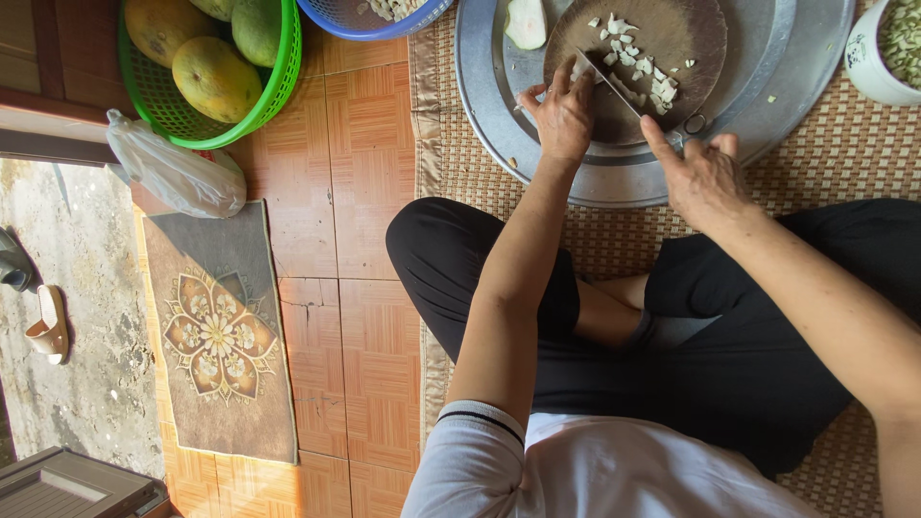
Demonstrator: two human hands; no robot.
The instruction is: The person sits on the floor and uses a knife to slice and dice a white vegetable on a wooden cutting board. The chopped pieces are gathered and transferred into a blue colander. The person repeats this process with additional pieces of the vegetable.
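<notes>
The person sits cross-legged on a woven checked mat (844, 153) laid over an orange tiled floor (369, 173), beside a doorway that opens onto rough grey ground at the left. A brown doormat with a flower pattern (221, 331) lies by that threshold, and one pale sandal (48, 326) rests outside it.

On the woven mat stands one large round metal tray (796, 58), and inside it one round dark wooden chopping board (686, 48). A green plastic basket (264, 96) on the tiles holds at least four yellow-green fruits (216, 77). One blue basket (369, 24) sits just beside it at the top edge, with one knotted clear plastic bag (173, 173) below. One white bowl of pale slivers (878, 58) shows at the right corner.

On the board lie a scatter of small white chopped pieces (638, 58), too many and too small to count, and one pale halved piece (526, 21) lies on the tray beside it.

The left hand (561, 115) presses curled fingers on what seems a white piece under the blade. The right hand (705, 173) is closed around the handle of one knife (609, 82), forefinger along its back.
</notes>
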